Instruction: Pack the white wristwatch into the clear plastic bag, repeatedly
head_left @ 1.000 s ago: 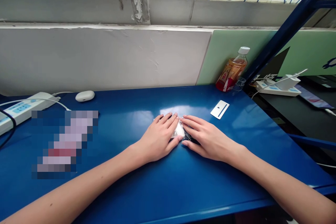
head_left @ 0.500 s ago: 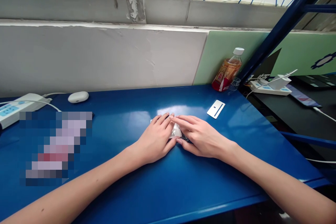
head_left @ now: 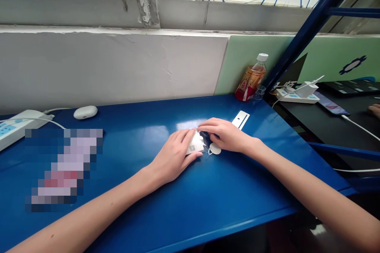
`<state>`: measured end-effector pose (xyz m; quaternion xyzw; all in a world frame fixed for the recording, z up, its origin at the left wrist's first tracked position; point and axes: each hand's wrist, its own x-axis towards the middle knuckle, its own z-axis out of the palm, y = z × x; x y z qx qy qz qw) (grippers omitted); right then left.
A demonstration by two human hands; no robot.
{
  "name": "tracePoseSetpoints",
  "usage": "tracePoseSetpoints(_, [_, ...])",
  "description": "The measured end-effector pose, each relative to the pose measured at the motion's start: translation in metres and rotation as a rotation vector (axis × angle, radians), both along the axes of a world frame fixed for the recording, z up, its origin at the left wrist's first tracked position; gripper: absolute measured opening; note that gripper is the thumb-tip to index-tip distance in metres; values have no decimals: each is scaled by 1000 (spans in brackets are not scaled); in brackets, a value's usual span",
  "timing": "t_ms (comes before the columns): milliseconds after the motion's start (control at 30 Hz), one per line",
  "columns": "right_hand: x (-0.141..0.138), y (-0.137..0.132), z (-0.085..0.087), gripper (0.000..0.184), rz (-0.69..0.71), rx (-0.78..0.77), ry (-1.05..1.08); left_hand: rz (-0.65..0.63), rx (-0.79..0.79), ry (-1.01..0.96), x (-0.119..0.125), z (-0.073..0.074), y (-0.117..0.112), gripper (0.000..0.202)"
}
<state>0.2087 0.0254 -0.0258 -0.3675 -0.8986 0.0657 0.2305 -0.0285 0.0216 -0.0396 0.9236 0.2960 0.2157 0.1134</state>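
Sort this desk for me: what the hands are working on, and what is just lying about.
In hand: left hand flat on the small white packet; right hand at its edge, beside a round white tab.
Lying about: white slotted card, drink bottle, earbud case, power strip.

The right hand [head_left: 227, 137] no longer lies flat beside the left hand [head_left: 175, 154]. It has risen onto curled fingers and drawn toward the table's far edge, nearer the card [head_left: 241, 119]. More of the packet [head_left: 195, 145] now shows, and a small round disc [head_left: 215, 149] has appeared at the right hand's near side.
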Motion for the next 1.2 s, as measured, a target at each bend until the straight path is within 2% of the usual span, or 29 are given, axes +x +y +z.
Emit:
tracePoseSetpoints(200, [-1, -1, -9, 29, -1, -25, 359, -72, -16, -79, -1, 1, -1, 54])
tracePoseSetpoints(367, [6, -12, -1, 17, -41, -66, 493, -169, -31, -124, -4, -1, -2, 54])
tracePoseSetpoints(533, [9, -17, 9, 10, -121, -195, 708, -132, -95, -170, -7, 1, -2, 52])
tracePoseSetpoints(700, [9, -13, 8, 20, -247, -394, 922, -66, -124, -229, -8, 1, -2, 52])
tracePoseSetpoints(867, [7, -10, 2, 27, -340, -537, 904, 3, -140, -295, -7, -1, -2, 53])
tracePoseSetpoints(1067, [2, -10, -1, 32, -396, -563, 837, 115, 20, -273, -2, 0, -4, 57])
tracePoseSetpoints(1200, [1, -9, -4, 32, -399, -549, 772, 40, 81, -186, 0, 3, -5, 67])
